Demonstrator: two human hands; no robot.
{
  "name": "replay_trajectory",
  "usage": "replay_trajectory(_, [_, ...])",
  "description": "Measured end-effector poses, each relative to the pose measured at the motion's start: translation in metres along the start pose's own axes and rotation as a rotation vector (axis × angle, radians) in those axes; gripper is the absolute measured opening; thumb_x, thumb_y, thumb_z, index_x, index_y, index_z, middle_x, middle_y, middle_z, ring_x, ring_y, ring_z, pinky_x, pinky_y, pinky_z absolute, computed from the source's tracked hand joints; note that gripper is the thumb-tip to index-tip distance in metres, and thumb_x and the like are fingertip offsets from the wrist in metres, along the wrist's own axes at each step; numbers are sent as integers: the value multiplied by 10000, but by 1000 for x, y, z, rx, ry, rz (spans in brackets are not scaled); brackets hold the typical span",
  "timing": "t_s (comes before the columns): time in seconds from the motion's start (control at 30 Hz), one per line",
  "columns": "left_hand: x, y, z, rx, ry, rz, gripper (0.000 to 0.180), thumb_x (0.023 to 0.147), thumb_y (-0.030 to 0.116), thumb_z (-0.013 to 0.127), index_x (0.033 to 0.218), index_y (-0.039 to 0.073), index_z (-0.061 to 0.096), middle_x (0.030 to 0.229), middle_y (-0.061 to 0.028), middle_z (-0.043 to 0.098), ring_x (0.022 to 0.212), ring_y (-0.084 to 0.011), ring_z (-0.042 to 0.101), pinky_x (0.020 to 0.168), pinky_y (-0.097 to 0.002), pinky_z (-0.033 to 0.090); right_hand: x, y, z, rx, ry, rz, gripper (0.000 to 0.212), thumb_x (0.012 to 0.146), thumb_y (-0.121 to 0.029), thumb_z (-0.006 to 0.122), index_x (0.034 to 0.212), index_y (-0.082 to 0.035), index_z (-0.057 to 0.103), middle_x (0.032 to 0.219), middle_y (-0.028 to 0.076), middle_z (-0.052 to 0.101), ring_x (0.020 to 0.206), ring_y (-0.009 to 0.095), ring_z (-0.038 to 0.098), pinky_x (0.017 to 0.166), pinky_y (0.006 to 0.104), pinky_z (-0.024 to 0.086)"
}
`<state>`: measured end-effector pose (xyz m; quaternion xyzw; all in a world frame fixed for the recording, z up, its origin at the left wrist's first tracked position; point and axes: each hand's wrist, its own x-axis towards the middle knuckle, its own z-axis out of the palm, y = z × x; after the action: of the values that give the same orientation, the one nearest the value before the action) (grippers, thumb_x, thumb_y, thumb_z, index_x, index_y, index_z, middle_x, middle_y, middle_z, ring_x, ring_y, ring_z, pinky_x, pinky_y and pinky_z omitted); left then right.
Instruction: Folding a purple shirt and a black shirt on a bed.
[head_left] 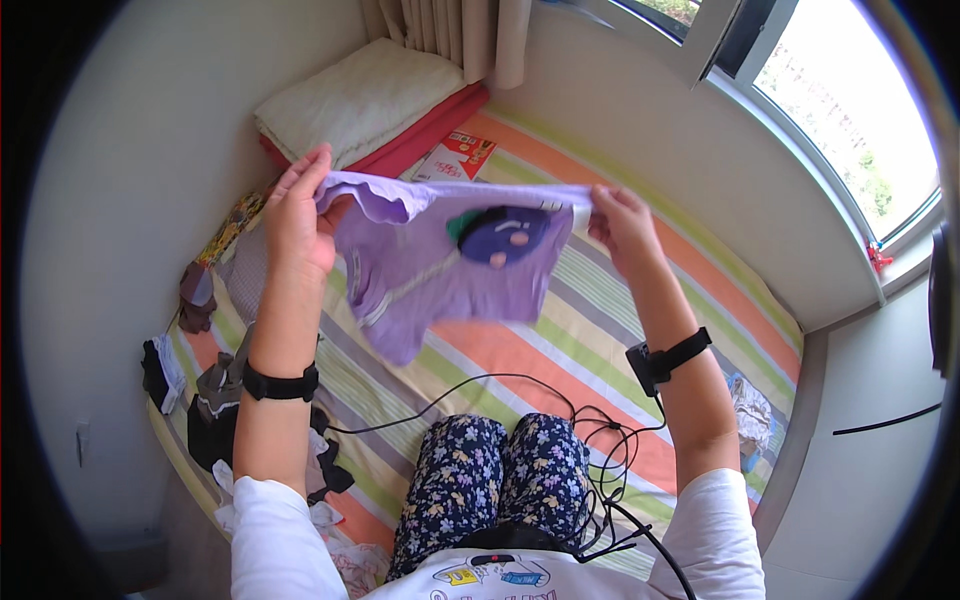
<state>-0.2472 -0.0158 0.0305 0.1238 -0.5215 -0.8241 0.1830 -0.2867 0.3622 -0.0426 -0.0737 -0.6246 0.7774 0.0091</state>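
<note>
A light purple shirt (400, 260) with a dark blue round fruit print and a green leaf hangs stretched between my two hands, above the bed. Its lower part is slightly blurred and hangs loose. My left hand (300, 205) grips the upper left corner, where the fabric folds over in a wavy edge. At the opposite upper corner, my right hand (622, 228) pinches the cloth beside a small white patch. Both arms reach forward at about the same height.
Under the shirt lies a striped bedsheet (540, 375). A folded white quilt (365, 95) rests on red bedding at the far left, near a red-and-white packet (458, 157). Dark clothes (212, 425) lie along the left edge. Black cables (610, 440) loop beside my right knee.
</note>
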Motion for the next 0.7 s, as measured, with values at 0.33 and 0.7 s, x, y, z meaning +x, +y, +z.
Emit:
replay_trajectory(0.33, [-57, -128, -52, 148, -36, -26, 302, 966, 114, 706, 1223, -43, 679, 1175, -74, 701, 1046, -123, 641, 935, -274, 509, -35, 68, -69, -449, 82, -269, 198, 1019, -179, 653, 937, -10, 589, 760, 43, 643, 598, 102, 597, 524, 264, 463])
replay_trajectory(0.7, [-138, -333, -197, 1469, -574, -269, 621, 777, 301, 826, 1297, 24, 630, 1063, -233, 675, 1037, -406, 632, 924, -462, 509, -115, 289, -178, -1142, -111, 271, 249, 950, -238, 650, 904, 6, 665, 805, 183, 724, 760, 284, 726, 696, 398, 564])
